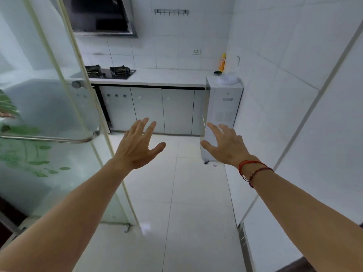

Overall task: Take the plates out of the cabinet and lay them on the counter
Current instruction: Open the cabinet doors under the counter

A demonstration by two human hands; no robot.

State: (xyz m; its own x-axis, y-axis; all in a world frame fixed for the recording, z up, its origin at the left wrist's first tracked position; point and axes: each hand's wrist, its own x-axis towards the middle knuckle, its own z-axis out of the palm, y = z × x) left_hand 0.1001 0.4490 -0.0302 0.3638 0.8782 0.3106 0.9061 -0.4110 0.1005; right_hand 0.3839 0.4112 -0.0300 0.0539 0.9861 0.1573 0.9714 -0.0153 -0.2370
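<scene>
Several flat grey cabinet doors (147, 110), closed, under a white counter (167, 77).

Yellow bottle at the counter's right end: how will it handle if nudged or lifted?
The yellow bottle is tall and narrow, so a nudge probably tips it. It looks like plastic: likely light, not fragile. Its fill level is not visible.
</scene>
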